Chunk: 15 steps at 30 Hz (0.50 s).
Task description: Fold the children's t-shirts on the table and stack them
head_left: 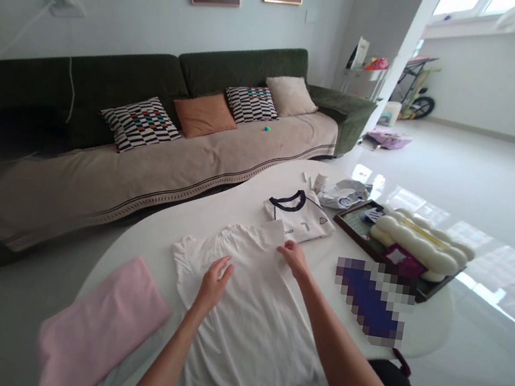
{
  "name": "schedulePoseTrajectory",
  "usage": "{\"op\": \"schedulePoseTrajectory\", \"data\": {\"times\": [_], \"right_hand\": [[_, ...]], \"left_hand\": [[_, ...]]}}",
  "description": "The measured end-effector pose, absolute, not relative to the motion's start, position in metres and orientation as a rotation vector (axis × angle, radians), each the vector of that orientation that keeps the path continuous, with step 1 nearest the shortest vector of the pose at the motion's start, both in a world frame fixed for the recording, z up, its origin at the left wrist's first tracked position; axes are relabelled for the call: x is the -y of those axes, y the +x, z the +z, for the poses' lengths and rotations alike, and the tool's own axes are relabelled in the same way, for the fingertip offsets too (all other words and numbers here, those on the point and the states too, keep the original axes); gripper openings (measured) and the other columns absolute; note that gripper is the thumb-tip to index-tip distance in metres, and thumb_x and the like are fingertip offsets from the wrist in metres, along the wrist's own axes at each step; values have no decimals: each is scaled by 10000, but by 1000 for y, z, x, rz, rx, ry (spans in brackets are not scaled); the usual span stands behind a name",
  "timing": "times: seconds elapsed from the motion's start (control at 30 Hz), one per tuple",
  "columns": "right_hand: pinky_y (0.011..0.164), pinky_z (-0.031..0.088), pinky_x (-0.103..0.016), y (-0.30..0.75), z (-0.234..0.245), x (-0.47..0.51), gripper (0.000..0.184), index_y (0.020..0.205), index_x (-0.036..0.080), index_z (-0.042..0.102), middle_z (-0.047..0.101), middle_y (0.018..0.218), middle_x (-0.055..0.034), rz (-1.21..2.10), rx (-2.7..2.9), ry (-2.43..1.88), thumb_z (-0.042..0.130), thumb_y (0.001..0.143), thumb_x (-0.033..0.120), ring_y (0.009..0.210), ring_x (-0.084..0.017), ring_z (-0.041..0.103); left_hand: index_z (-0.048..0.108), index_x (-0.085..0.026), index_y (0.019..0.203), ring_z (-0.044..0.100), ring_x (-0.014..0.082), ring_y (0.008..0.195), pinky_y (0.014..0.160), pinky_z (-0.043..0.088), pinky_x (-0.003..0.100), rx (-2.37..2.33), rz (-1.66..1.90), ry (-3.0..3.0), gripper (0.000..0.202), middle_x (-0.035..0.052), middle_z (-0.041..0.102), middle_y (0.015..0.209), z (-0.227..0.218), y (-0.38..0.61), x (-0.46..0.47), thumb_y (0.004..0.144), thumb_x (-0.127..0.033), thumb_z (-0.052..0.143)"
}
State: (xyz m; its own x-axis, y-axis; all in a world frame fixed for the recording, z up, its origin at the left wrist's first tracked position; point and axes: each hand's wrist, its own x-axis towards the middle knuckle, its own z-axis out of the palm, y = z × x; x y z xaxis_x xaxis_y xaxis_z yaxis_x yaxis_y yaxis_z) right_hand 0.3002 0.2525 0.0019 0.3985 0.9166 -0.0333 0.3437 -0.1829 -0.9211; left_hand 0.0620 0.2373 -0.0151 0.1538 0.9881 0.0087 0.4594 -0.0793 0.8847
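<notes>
Folded pink cloth (102,328): on the desk (149,238), outside the left hand (215,282).
Left hand: open, fingers loosely bent over the white shirt (251,327).
White shirt: spread beneath and between the hands.
Right hand (293,257): fingers bent at the shirt's right edge; whether pinching, I cannot tell.
White jersey (304,218): folded, just beyond the right hand.

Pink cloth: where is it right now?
In the head view, the pink cloth is at the lower left, by the near left edge of the table, just left of the white shirt.
</notes>
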Motion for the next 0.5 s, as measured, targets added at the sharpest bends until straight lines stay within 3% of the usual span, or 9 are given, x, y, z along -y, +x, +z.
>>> {"op": "schedulePoseTrajectory", "data": {"times": [0.13,0.27,0.37,0.5], "right_hand": [[720,425,-258,244,27,-235,103,745,149,546,590,924,-68,731,1425,-1550,478,666,146,799,-148,554],[878,402,-278,202,36,-192,269,910,186,564,493,1212,-60,716,2125,-1108,544,653,109,1053,-172,503],[929,386,-308,213,27,-156,305,1029,188,526,436,1275,-82,571,2221,-1177,487,738,108,1130,-176,455],[875,441,-326,255,6,-110,256,1023,192,510,492,1161,-97,474,1992,-1484,411,796,127,1056,-175,500]], "left_hand": [[475,-171,1199,544,200,1060,836,472,317,-1286,884,1066,583,126,527,1217,-2,64,-246,841,-576,256],[475,-133,1187,616,220,909,697,520,334,-1242,861,810,712,139,615,1068,6,52,-258,830,-624,103],[529,-117,1115,626,206,856,682,516,311,-1268,852,932,558,123,643,998,1,49,-261,860,-530,254],[552,-130,1050,630,183,801,667,502,270,-1568,818,1230,333,78,665,920,-12,49,-266,770,-309,539]]}}
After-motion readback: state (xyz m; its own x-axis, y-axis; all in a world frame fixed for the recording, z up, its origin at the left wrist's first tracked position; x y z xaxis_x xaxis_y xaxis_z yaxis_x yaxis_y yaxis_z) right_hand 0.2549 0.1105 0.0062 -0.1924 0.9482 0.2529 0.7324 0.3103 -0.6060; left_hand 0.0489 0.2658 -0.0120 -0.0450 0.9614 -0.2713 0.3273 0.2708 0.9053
